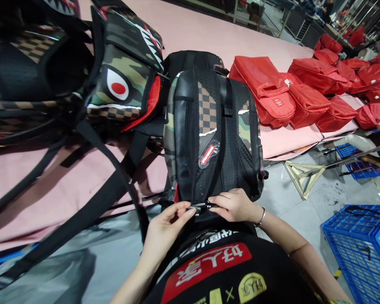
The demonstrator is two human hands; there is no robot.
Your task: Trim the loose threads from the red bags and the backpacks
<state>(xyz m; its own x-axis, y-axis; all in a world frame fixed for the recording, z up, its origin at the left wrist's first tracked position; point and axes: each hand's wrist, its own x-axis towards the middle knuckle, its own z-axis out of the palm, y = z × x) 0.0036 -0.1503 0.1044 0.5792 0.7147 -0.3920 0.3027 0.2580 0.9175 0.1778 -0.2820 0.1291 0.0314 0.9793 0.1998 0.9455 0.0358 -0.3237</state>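
A black backpack [183, 139] with camouflage and brown checkered panels stands in front of me, its shoulder straps facing me. At its lower edge, my left hand [174, 217] is closed in a pinch on a small greyish strip [192, 208]. My right hand [232, 205], with a bracelet at the wrist, grips a slim dark piece with a shiny edge [205, 204]. That piece reaches toward my left fingertips. Its exact kind is too small to make out. A clear-wrapped red label [208, 155] hangs on one shoulder strap.
Camouflage shark-face bags [123, 76] with loose black straps [110, 198] lie on the pink-covered table [190, 21] at left. Several red bags [262, 88] line its right side. Blue crates [361, 249] and a cream triangular frame [305, 177] are on the floor.
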